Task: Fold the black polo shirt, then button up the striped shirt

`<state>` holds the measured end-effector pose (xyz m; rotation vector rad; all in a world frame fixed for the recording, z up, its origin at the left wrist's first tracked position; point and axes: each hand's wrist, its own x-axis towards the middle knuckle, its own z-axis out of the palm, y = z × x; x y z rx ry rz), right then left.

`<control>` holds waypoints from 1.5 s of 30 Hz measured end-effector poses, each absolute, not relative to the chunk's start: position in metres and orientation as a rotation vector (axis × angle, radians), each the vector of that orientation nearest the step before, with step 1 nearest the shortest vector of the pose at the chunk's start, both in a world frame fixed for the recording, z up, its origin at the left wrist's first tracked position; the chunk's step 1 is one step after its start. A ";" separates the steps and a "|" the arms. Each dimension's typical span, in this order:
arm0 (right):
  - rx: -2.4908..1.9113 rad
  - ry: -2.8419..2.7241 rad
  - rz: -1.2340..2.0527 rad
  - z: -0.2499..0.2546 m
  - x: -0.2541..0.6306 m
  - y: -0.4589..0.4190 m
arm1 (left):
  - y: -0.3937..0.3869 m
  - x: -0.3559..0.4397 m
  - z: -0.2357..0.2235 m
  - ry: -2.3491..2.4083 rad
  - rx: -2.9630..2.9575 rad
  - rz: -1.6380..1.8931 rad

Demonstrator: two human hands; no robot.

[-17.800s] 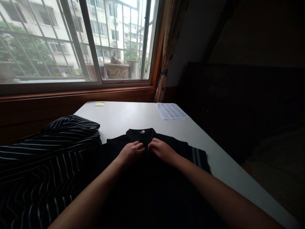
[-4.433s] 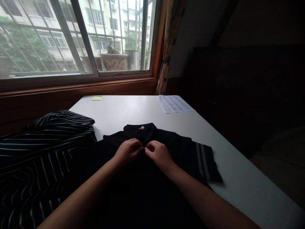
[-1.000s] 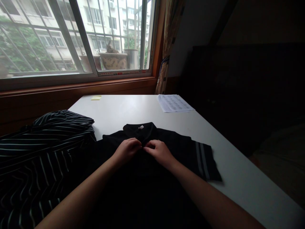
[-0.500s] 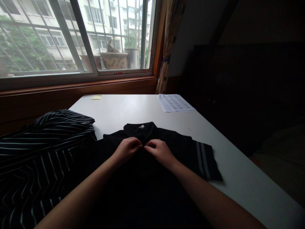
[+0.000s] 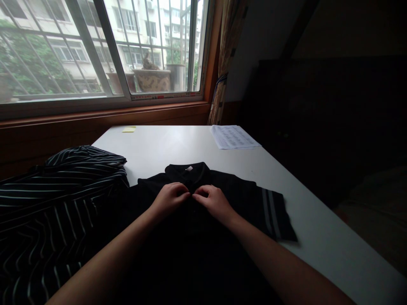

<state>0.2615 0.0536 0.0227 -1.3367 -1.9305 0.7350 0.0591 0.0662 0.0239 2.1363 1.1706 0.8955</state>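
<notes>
A black short-sleeved shirt [image 5: 229,180] with a collar lies spread on the white table [image 5: 159,144], its collar toward the window. Two grey stripes run across its right-hand sleeve, and a small pale label shows inside the collar. Just below the collar, my left hand [image 5: 173,197] pinches the front of the shirt. My right hand [image 5: 212,201] does the same from the other side, its thumb and fingertips almost meeting those of the left. Any button between the fingertips is too dark and small to make out.
A heap of black-and-white striped cloth [image 5: 63,195] lies to the left, against the shirt. Printed sheets [image 5: 235,137] rest at the table's far right corner, and a yellow sticky note [image 5: 129,129] at the far left. Beyond stands a barred window [image 5: 152,51] with a curtain [image 5: 227,55].
Almost nothing differs. The fingers of my left hand have shifted very slightly at the shirt front; the shirt and my right hand stay in place.
</notes>
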 end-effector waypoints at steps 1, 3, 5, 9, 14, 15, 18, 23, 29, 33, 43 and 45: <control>-1.335 -1.930 0.736 0.023 0.262 0.053 | 0.066 0.059 0.024 1.174 2.135 0.897; -1.333 -1.929 0.738 0.023 0.262 0.053 | 0.066 0.060 0.025 1.180 2.136 0.895; -1.337 -1.928 0.739 0.023 0.262 0.053 | 0.066 0.060 0.025 1.184 2.137 0.893; -1.336 -1.932 0.738 0.023 0.262 0.053 | 0.066 0.061 0.026 1.199 2.140 0.890; -1.302 -1.935 0.752 0.021 0.262 0.054 | 0.066 0.061 0.024 1.216 2.146 0.892; -1.299 -1.935 0.756 0.021 0.262 0.054 | 0.066 0.060 0.024 1.218 2.147 0.893; -1.296 -1.927 0.772 0.022 0.263 0.054 | 0.067 0.060 0.023 1.216 2.149 0.897; -1.287 -1.839 0.784 0.023 0.263 0.053 | 0.067 0.060 0.025 1.226 2.134 0.894; -1.297 -1.825 0.686 0.021 0.263 0.054 | 0.066 0.060 0.023 1.276 2.142 0.892; -1.318 -1.880 0.551 0.016 0.265 0.056 | 0.066 0.059 0.019 1.341 2.267 0.890; -1.384 -2.115 0.326 0.007 0.267 0.060 | 0.066 0.048 0.024 1.025 2.612 0.896; -1.418 -2.135 0.295 0.006 0.268 0.061 | 0.064 0.046 0.025 0.914 2.699 0.797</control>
